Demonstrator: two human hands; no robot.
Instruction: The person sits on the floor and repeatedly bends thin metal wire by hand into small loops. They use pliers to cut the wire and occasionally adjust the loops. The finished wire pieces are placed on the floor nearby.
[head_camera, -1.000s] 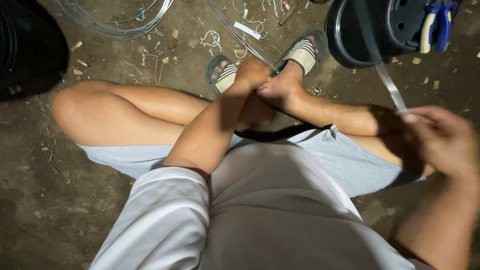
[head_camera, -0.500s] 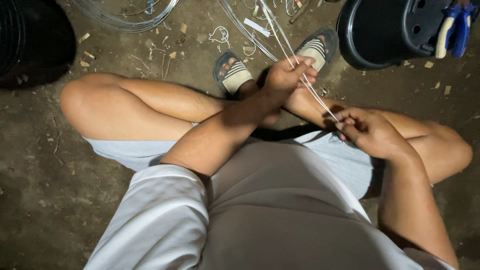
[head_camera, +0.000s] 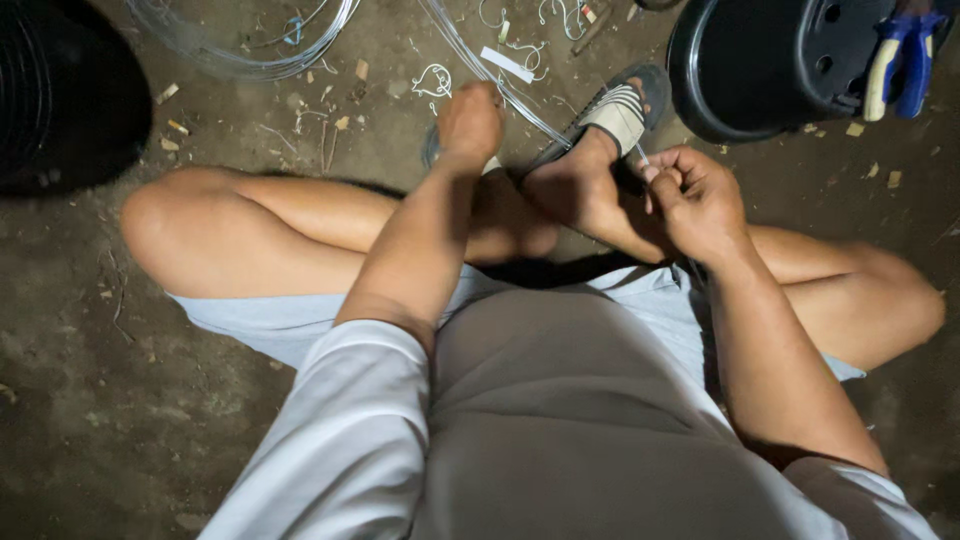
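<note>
Both hands are closed on thin wire (head_camera: 520, 105) — the left hand (head_camera: 470, 122) is a fist with the strands running out of its far side, and the right hand (head_camera: 695, 195) pinches a short end between thumb and fingers, its tip showing just above the knuckles. Between the two grips the wire runs as a few pale strands, slanting from beyond the left fist down toward the right foot, where it passes out of sight behind the sandal (head_camera: 620, 110) and the ankle; whether it reaches the right hand unbroken cannot be told. That striped sandal lies just beyond and left of the right hand, nearly touching it. A second sandal sits under the left fist, mostly hidden. Beyond the left hand, on the dirt floor (head_camera: 90, 400), lie a loose coil (head_camera: 240, 40) of the same wire, small bent offcuts (head_camera: 432, 78) and scraps of wood. Beyond the right hand stands a black bucket (head_camera: 770, 60) with blue-handled pliers (head_camera: 900, 60) resting on it. Far to the left of the grip a dark roll of mesh (head_camera: 50, 90) fills the corner. The person sits cross-legged, knees spread to either side of the hands.
</note>
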